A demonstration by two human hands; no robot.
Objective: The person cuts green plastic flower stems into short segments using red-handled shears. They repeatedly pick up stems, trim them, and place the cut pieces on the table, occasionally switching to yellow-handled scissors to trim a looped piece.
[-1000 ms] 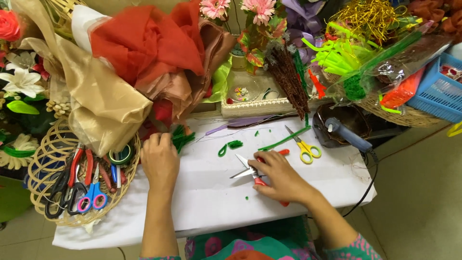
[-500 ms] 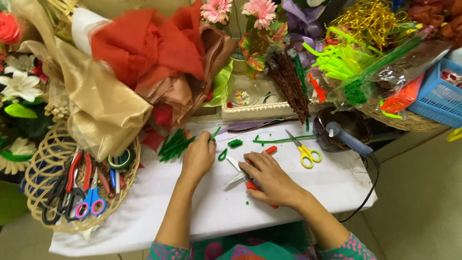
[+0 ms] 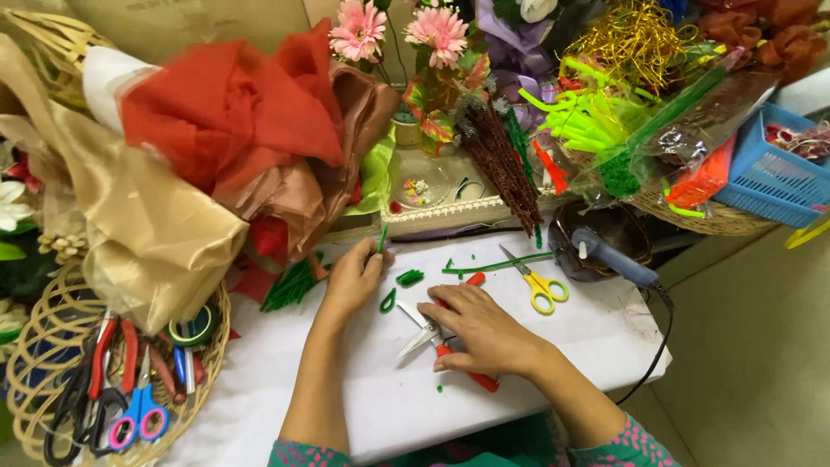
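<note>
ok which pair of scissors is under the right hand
The red-handled scissors with open blades, lying on the white table under the right hand. The yellow-handled scissors lie untouched farther back; the pink-and-blue pair sits in the wicker basket.

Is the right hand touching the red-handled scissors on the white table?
Touching. The head view shows the right hand lying flat on the red-handled scissors, covering their handles, blades poking out left.

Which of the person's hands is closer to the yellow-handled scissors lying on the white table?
The right hand is closer. It rests on the red-handled scissors, just left of and below the yellow-handled scissors. The left hand is farther left, pinching a short green stem piece.
</note>
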